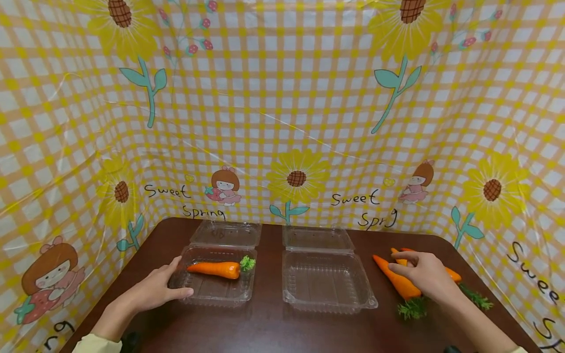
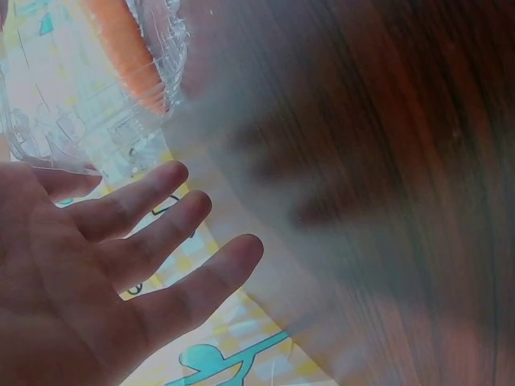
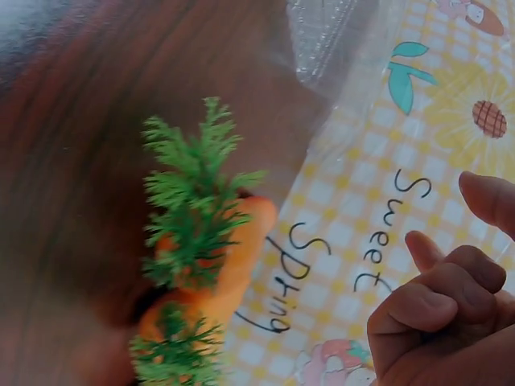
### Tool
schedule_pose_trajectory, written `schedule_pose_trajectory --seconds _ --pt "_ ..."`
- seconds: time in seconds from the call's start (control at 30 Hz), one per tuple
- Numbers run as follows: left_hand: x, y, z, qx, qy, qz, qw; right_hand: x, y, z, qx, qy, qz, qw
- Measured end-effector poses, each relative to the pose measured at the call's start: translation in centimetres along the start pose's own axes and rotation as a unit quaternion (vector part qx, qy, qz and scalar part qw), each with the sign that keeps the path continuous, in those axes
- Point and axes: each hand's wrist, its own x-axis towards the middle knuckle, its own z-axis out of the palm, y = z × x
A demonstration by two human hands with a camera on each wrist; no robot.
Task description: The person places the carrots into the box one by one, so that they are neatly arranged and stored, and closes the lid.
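Observation:
My left hand (image 1: 152, 289) lies at the left side of a clear plastic clamshell box (image 1: 216, 296), thumb at its front corner. In the left wrist view its fingers (image 2: 173, 281) are spread and fairly straight. An orange carrot (image 1: 216, 269) with a green tuft (image 1: 248, 263) lies across this box. Over the carrots at the right hovers my right hand (image 1: 419, 272), thumb and index finger apart with nothing between them. One carrot (image 1: 401, 282) points away to the left of it, and another (image 1: 453, 274) is partly hidden beneath it. Leafy tops (image 3: 193, 201) show in the right wrist view.
A second clear clamshell box (image 1: 326, 289) stands in the middle, lid folded back and nothing inside. The left box's lid (image 1: 225, 234) also lies back. All rest on a dark brown table (image 1: 265, 328), enclosed by a checked sunflower cloth (image 1: 273, 98).

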Motion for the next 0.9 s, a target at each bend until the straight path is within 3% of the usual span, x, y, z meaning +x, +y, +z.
schedule_pose_trajectory --seconds 0.47,0.73,0.9 --pt "0.2 0.0 0.0 0.006 -0.003 -0.001 1.0000 -0.4 4.0 0.3 0.041 -0.015 0.094 0.995" --pt "0.4 0.0 0.0 0.003 -0.005 -0.002 1.0000 -0.2 5.3 0.7 0.056 -0.020 0.124 0.991" --pt "0.2 0.1 0.0 -0.001 -0.007 -0.005 1.0000 -0.3 5.5 0.9 0.022 -0.024 0.118 0.993"
